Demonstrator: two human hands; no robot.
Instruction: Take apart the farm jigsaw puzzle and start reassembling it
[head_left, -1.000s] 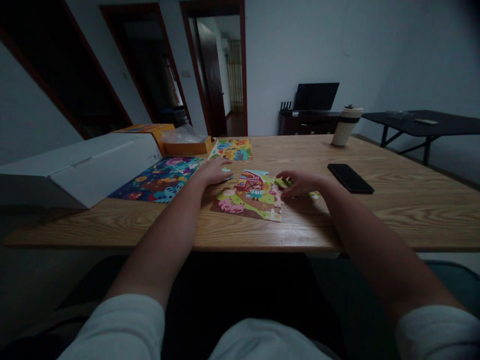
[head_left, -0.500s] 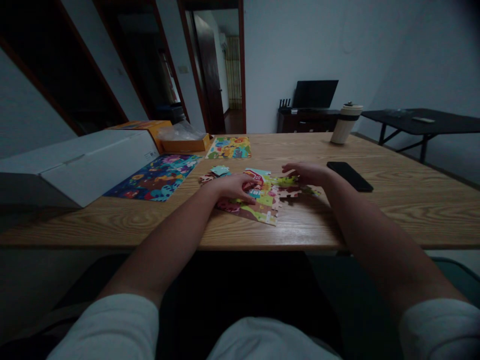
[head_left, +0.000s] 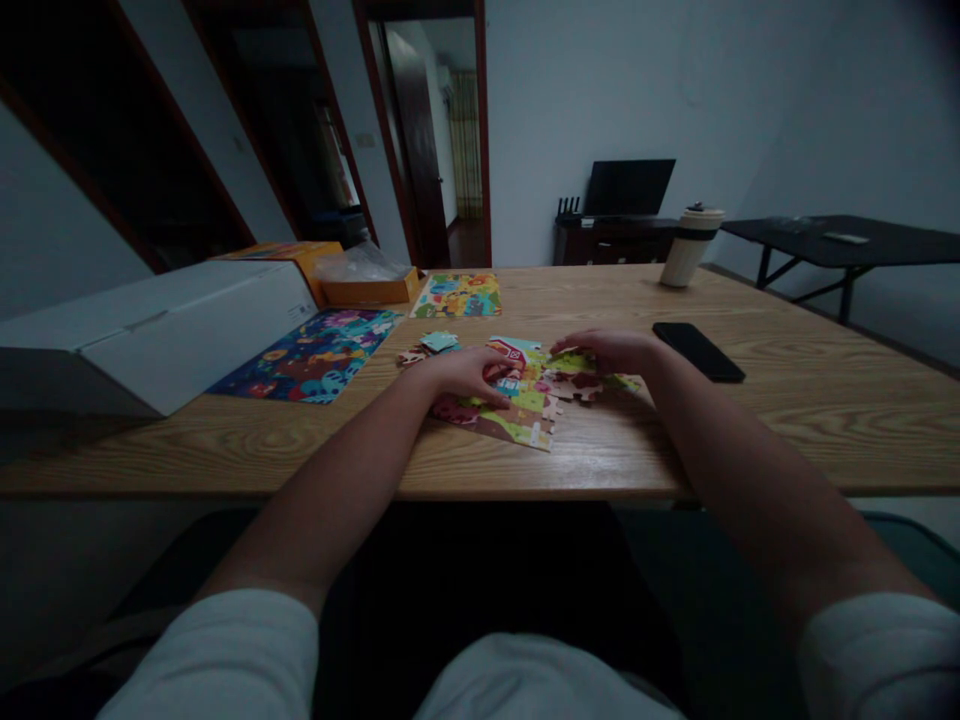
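Observation:
A partly assembled jigsaw puzzle (head_left: 531, 402) with a red barn and green and brown ground lies flat on the table in front of me. My left hand (head_left: 474, 376) rests on its left side, thumb and fingers spread apart. At the puzzle's right edge, my right hand (head_left: 606, 350) has its fingers curled over a joined section of green puzzle pieces (head_left: 568, 363); its fingertips are partly hidden. Pinkish-brown puzzle pieces (head_left: 576, 386) sit just below that section, close against the main puzzle. Beyond my left hand is a small pile of loose pieces (head_left: 439, 342).
A dark blue picture sheet (head_left: 315, 355) and a white box (head_left: 187, 325) are on the left. Farther back are an orange tray (head_left: 371, 290) with clear plastic and a yellow picture sheet (head_left: 459, 296). A black phone (head_left: 697, 352) and a tumbler (head_left: 690, 250) stand to the right.
My right hand has moved slightly left with the green section, narrowing the gap to the main puzzle. The left hand stays in place on the puzzle.

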